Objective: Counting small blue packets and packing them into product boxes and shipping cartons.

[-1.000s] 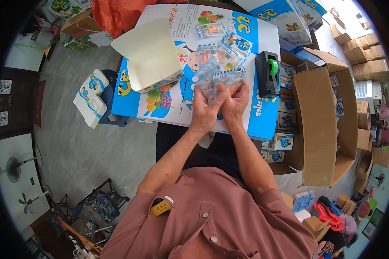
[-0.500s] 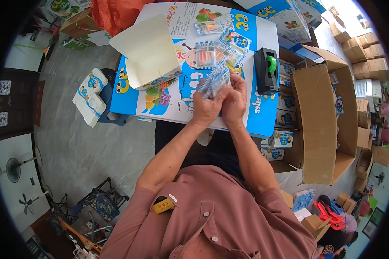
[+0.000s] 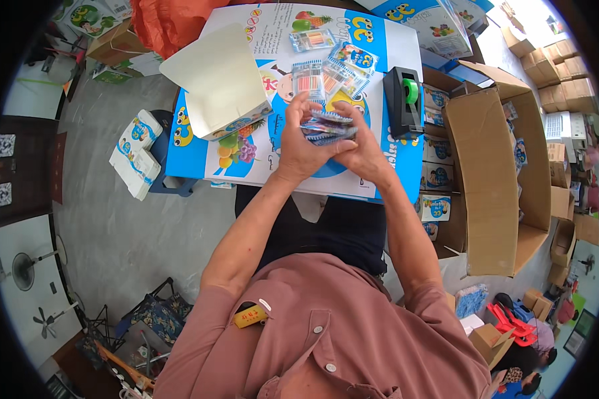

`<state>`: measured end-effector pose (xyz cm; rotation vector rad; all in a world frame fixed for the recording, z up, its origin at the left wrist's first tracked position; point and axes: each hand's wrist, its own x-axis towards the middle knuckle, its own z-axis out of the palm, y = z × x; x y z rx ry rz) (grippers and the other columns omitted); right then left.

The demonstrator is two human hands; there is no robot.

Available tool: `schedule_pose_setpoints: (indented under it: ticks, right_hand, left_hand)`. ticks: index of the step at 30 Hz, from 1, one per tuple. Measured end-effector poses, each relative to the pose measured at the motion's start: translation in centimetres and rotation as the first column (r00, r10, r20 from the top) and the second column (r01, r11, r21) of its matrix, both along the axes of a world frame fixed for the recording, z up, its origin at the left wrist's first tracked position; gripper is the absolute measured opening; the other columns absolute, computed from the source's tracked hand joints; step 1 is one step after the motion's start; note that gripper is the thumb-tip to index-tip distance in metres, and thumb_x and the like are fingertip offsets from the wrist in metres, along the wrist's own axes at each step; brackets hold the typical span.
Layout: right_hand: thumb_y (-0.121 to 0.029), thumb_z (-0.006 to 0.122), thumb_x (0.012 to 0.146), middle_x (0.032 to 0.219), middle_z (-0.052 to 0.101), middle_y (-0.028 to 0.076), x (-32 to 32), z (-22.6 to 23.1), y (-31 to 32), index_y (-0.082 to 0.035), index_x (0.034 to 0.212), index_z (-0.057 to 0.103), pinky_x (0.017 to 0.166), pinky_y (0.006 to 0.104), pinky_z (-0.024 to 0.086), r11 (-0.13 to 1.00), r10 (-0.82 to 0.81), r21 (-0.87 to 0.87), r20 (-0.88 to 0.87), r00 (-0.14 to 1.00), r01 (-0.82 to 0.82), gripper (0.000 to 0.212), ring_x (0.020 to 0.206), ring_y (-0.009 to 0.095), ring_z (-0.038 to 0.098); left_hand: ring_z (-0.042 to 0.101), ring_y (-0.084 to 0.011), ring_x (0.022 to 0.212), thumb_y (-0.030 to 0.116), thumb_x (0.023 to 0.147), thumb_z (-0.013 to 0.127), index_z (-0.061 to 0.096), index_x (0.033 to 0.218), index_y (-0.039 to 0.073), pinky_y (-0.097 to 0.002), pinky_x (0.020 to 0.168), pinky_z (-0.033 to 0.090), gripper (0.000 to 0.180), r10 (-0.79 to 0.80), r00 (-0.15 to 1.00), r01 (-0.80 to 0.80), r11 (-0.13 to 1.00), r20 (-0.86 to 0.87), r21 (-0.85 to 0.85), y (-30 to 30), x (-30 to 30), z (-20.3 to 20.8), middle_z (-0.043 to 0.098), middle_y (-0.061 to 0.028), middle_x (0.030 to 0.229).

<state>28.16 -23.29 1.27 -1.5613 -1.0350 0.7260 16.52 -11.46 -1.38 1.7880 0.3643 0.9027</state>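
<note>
Between my two hands is a bundle of small clear plastic packets (image 3: 326,128) with blue printed edges, stacked together. My left hand (image 3: 298,143) grips the bundle's left end, and my right hand (image 3: 363,146) closes on its right end, both thumbs on the near side. Just beyond my fingers lie several loose packets (image 3: 308,80) showing coloured sticks inside, some overlapping. To the left of them stands a small white carton (image 3: 223,83) with its lid raised; its inside looks bare where it shows.
The printed blue-and-white board (image 3: 229,169) forms the work surface. A black tape dispenser (image 3: 398,106) with green tape stands at its right. Right of that is a large cardboard box (image 3: 476,186) beside small printed cartons (image 3: 436,207). Flattened cartons (image 3: 136,156) rest on a stool at left.
The packets have turned from slanting upright to lying crosswise between my hands. My hands have spread apart around the bundle, and the whole view has shifted slightly.
</note>
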Motion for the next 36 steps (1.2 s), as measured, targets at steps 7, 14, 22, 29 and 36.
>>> schedule_pose_setpoints:
  ticks: [7, 14, 22, 29, 36]
  right_hand:
    - [-0.003, 0.078, 0.079, 0.138, 0.057, 0.018, -0.1, -1.0, 0.5, -0.002, 0.145, 0.044, 0.114, 0.0399, 0.043, 0.988, -0.095, 0.104, -0.137, 0.986, 0.110, 0.074, 0.131, 0.029, 0.056]
    - [-0.007, 0.081, 0.078, 0.133, 0.060, 0.017, 0.4, -1.9, 1.6, -0.001, 0.139, 0.049, 0.111, 0.0404, 0.045, 0.993, -0.082, 0.024, -0.529, 0.845, 0.112, 0.070, 0.127, 0.026, 0.059]
    - [-0.005, 0.081, 0.079, 0.126, 0.065, 0.011, -0.1, -1.3, 1.9, -0.005, 0.139, 0.047, 0.100, 0.0388, 0.056, 0.988, -0.131, 0.081, 0.041, 0.991, 0.127, 0.069, 0.113, 0.020, 0.066]
    - [-0.003, 0.074, 0.082, 0.125, 0.065, 0.017, -0.2, -2.1, 0.8, -0.002, 0.136, 0.047, 0.105, 0.0401, 0.049, 0.997, -0.075, -0.035, -0.184, 0.980, 0.070, 0.060, 0.120, 0.024, 0.061]
    - [-0.001, 0.072, 0.083, 0.118, 0.067, 0.016, 0.0, -1.9, 0.5, -0.004, 0.130, 0.049, 0.101, 0.0397, 0.050, 1.000, 0.012, -0.022, -0.012, 1.000, -0.012, 0.052, 0.115, 0.023, 0.064]
  left_hand:
    - [0.056, -0.0220, 0.118, 0.024, 0.066, 0.100, 0.018, 0.159, 0.005, -0.0350, 0.099, 0.054, 0.126, 0.001, 1.000, 0.006, 0.974, 0.029, -0.227, -0.2, 0.6, -0.5, 0.051, -0.0143, 0.131]
    - [0.051, -0.0286, 0.131, 0.021, 0.077, 0.092, 0.009, 0.162, 0.003, -0.0386, 0.108, 0.048, 0.121, -0.093, 0.971, 0.155, 0.945, 0.220, -0.287, -0.3, 1.0, -0.9, 0.044, -0.0187, 0.143]
    - [0.048, -0.0302, 0.136, 0.018, 0.086, 0.078, 0.018, 0.160, 0.002, -0.0406, 0.112, 0.042, 0.097, -0.191, 0.979, 0.204, 0.936, 0.073, -0.287, 0.5, -0.5, -1.3, 0.042, -0.0226, 0.146]
    - [0.048, -0.0301, 0.135, 0.013, 0.084, 0.077, 0.028, 0.154, 0.001, -0.0424, 0.113, 0.041, 0.086, -0.231, 0.973, 0.220, 0.887, 0.021, -0.406, -0.6, -1.1, -1.7, 0.046, -0.0215, 0.144]
    - [0.055, -0.0232, 0.127, 0.005, 0.090, 0.072, 0.028, 0.155, 0.006, -0.0382, 0.107, 0.047, 0.079, -0.204, 0.962, 0.204, 0.979, -0.182, -0.014, 0.8, -1.9, -1.2, 0.048, -0.0158, 0.141]
